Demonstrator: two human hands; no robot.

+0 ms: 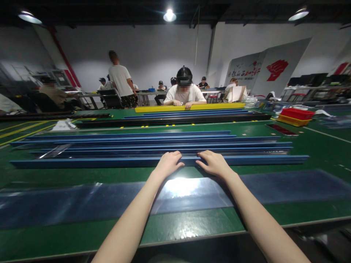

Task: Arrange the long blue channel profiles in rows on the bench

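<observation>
A long blue strip (95, 162) lies across the green table, nearest of several parallel blue strips (246, 145). My left hand (169, 162) grips this front strip left of its middle, thumb on the near side and fingers over the top. To the right, my right hand (212, 162) holds the same strip in the same way, a short gap from the left. Under my forearms a wide clear plastic sheet (109, 201) lies flat and reflects a lamp.
Across the green table (205, 224), a person (185, 93) handles a yellow bar (219, 106). Beyond the strips lie a long black bar (219, 119), a phone (282, 129), a red bin (297, 113) and a white crumpled piece (63, 125). More people are behind.
</observation>
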